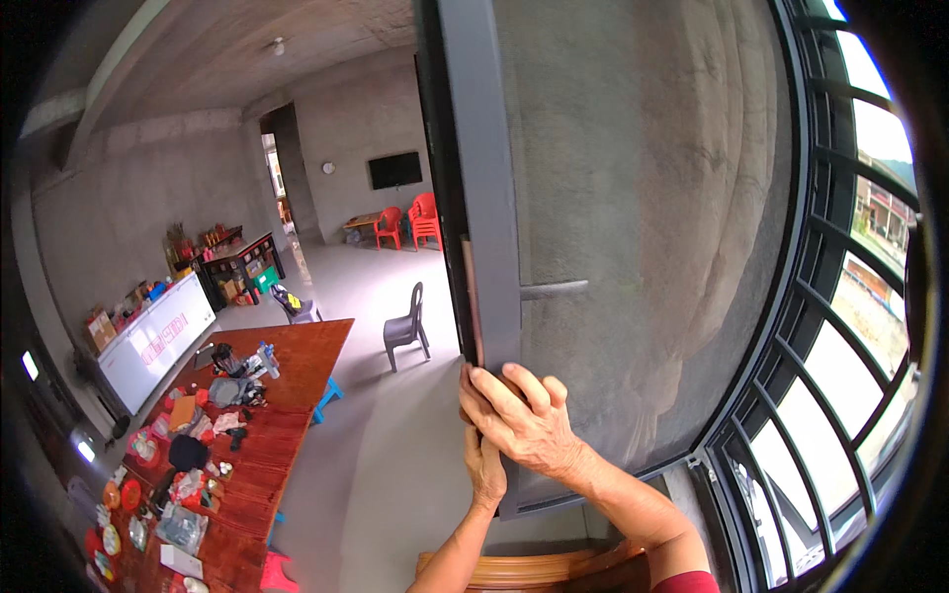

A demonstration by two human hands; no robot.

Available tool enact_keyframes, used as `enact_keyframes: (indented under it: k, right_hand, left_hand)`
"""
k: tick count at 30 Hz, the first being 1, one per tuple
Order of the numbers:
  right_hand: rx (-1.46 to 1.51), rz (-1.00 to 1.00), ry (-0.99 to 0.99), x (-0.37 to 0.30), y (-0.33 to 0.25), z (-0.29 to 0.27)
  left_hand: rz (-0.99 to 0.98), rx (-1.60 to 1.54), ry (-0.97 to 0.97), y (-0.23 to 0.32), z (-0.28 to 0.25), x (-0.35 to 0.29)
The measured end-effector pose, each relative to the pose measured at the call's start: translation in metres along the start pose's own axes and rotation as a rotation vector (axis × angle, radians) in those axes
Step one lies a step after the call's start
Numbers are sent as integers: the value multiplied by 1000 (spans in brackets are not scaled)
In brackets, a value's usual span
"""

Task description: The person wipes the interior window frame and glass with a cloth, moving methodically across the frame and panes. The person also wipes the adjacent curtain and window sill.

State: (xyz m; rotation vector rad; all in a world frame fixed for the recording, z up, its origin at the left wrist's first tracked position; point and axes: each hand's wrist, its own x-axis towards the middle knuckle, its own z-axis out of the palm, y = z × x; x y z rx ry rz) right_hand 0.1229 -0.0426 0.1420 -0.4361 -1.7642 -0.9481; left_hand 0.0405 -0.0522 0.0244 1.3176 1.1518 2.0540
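A grey-framed window sash [491,178] stands swung open in front of me, its pane [633,217] dull and smeared. My right hand [524,420] is closed with curled fingers over the sash's free vertical edge. Just below it and partly behind is my left hand [484,472], its fingers pressed up against the same edge and partly hidden. A thin pinkish-brown strip [473,301] runs along that edge, down to the fingers. Higher up, a slim handle [554,290] sticks out sideways across the pane.
Dark window bars [830,316] curve along the right. A red-brown table [287,395] covered with bags and small items stands at left, with a white chest freezer [158,341] behind it. A grey chair [403,328] stands mid-floor; wooden furniture [524,570] lies below my arms.
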Motion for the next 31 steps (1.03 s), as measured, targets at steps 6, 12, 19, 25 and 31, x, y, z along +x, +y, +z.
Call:
enact_keyframes:
  k: [6, 12, 19, 25, 31]
  right_hand:
    - [-119, 42, 163, 95, 15, 11]
    - [-142, 36, 260, 155, 49, 6]
    - [-158, -214, 226, 172, 61, 15]
    - [-355, -146, 156, 253, 96, -2]
    - [-277, -199, 20, 230, 64, -9]
  left_hand:
    - [21, -1, 48, -23, -16, -7]
    - [-17, -75, -68, -21, -9, -10]
    - [130, 30, 16, -32, -15, 0]
    - [79, 41, -36, -38, -18, -6]
    - [84, 14, -53, -33, -19, -4]
